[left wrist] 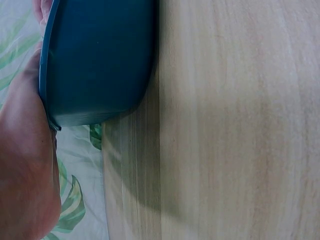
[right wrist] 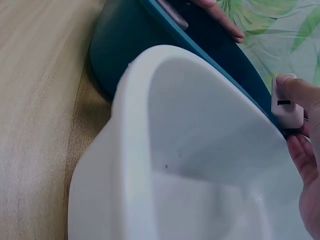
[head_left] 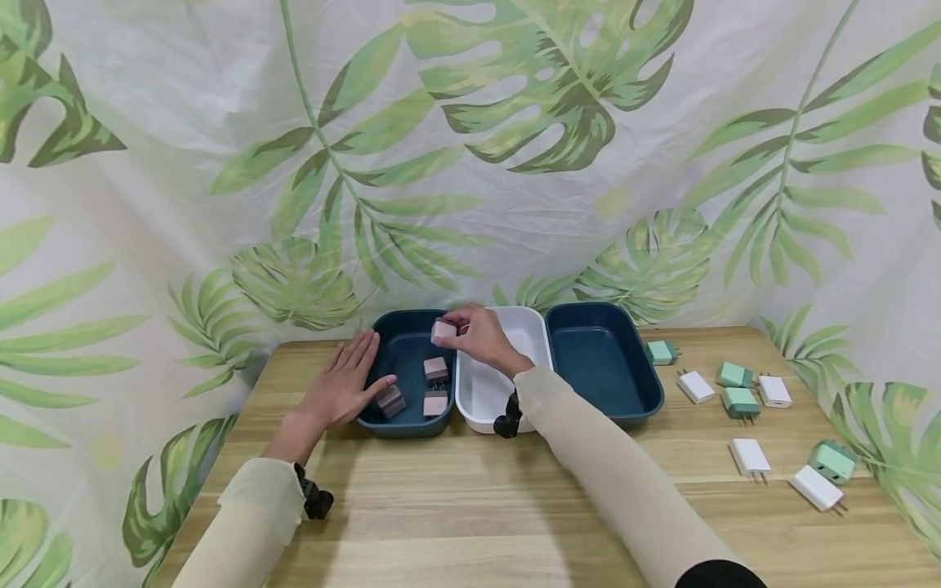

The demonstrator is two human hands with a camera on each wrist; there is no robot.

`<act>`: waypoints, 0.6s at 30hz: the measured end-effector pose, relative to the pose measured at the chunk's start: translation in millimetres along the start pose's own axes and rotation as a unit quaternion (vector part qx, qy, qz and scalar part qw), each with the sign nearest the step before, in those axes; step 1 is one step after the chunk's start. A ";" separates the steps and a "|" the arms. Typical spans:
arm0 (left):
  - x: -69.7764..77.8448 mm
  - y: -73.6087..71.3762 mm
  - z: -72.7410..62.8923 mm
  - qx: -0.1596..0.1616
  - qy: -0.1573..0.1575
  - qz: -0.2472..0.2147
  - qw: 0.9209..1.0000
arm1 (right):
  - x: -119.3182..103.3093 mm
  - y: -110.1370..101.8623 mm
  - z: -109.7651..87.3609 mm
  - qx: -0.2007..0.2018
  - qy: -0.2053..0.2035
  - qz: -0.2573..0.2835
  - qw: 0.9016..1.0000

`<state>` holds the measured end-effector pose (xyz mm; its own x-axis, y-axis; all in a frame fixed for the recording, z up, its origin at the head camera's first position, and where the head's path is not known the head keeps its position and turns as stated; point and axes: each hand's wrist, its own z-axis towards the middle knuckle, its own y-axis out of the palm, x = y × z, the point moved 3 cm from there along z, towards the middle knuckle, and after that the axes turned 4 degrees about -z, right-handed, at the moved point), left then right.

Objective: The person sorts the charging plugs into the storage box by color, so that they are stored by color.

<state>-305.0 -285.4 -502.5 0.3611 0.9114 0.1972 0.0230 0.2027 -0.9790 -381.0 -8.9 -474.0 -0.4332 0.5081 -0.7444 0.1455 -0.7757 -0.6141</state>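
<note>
My right hand (head_left: 483, 336) pinches a pink USB charger (head_left: 443, 331) between thumb and fingers, over the right rim of the left dark blue tray (head_left: 400, 347). In the right wrist view the port slot of this pink charger (right wrist: 287, 107) faces the camera. Three other pink chargers lie in that tray, one (head_left: 435, 370) near the middle and two toward the front. My left hand (head_left: 341, 385) rests on the tray's left rim, fingers straight and thumb reaching inward over a pink charger (head_left: 390, 401). The left wrist view shows mainly the tray's outer wall (left wrist: 100, 60).
A white tray (head_left: 525, 331) stands beside the left tray, under my right wrist. A second dark blue tray (head_left: 603, 359) is to its right. Several white chargers (head_left: 748, 455) and green chargers (head_left: 740, 402) lie scattered on the wooden table's right side. A leaf-patterned cloth (head_left: 515, 229) hangs behind.
</note>
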 end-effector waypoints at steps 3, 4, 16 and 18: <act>0.4 -0.4 -0.2 0.001 0.000 0.001 1.000 | -0.2 1.3 0.4 0.002 0.002 0.003 1.000; 0.8 -0.7 -0.3 0.002 0.000 0.002 1.000 | 0.0 1.8 0.6 0.002 0.003 0.003 1.000; 3.5 -2.8 -1.4 -0.004 0.001 0.007 1.000 | 1.5 2.8 -0.8 -0.008 -0.005 -0.004 1.000; 3.5 -3.4 -1.9 -0.006 0.000 0.009 1.000 | 0.4 0.8 -2.5 -0.010 -0.006 -0.005 1.000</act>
<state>-302.1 -283.6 -498.6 0.3622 0.9148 0.1788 0.0269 0.1815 -0.9830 -378.8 -8.4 -475.4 -0.4452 0.5112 -0.7352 0.1585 -0.7631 -0.6266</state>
